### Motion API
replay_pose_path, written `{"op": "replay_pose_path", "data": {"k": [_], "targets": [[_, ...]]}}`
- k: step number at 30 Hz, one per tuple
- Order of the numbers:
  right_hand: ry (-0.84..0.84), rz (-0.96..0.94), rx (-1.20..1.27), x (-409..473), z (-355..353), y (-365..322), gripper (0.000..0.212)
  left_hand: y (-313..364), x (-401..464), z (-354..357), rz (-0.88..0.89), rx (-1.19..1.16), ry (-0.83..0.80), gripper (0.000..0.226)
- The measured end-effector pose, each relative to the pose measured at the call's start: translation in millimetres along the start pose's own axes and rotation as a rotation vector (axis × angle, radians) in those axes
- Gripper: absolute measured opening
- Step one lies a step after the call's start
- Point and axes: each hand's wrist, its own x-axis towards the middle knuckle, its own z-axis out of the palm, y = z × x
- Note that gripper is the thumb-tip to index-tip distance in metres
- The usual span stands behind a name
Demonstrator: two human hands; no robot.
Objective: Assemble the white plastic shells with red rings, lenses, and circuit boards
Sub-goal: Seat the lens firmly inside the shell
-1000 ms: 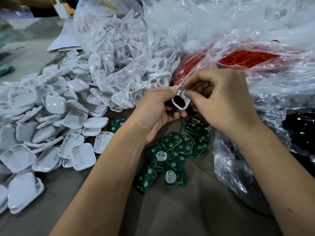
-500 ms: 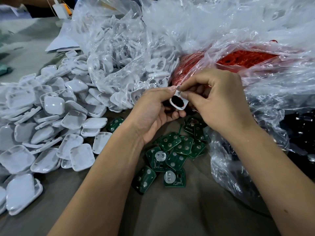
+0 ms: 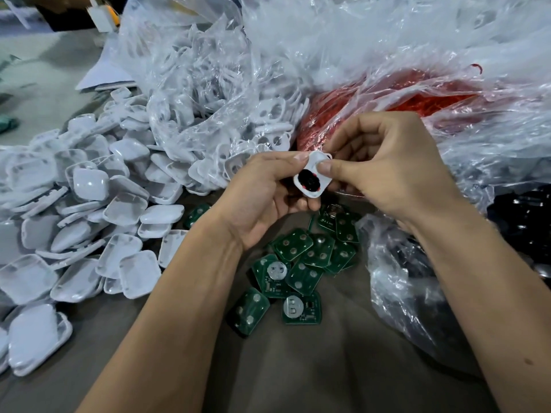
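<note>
A small white plastic shell [image 3: 313, 166] is held between both hands above the table, with a black lens [image 3: 308, 182] and a thin red ring edge showing in its round opening. My left hand [image 3: 262, 198] grips its left side with the thumb on the upper corner. My right hand [image 3: 384, 171] pinches its top right with thumb and forefinger. Several green circuit boards [image 3: 293, 268] lie scattered on the brown table just below the hands.
A heap of white shell halves [image 3: 80, 222] covers the left. A clear bag of white shells [image 3: 202, 93] stands behind, a bag of red rings [image 3: 387, 99] is behind the hands, and a bag of black parts [image 3: 521, 222] sits at right.
The held shell has tilted so its face with the black lens shows more fully, and my right thumb has shifted onto its upper part. The hands stay in the same place.
</note>
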Motion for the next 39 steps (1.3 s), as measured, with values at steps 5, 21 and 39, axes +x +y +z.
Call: {"op": "replay_pose_path", "data": {"k": [5, 21, 39], "targets": [[0.075, -0.009, 0.010, -0.3, 3.2, 1.1, 0.016, -0.1, 1.0, -0.8, -0.042, -0.141, -0.008, 0.028], [0.035, -0.086, -0.307, 40.1, 1.8, -46.0, 0.017, 8.5, 12.0, 2.5, -0.007, -0.536, -0.022, 0.024], [-0.297, -0.116, -1.028, 227.4, -2.3, -26.9, 0.079, 2.5, 25.8, -3.1, 0.044, -0.573, -0.080, 0.035]]}}
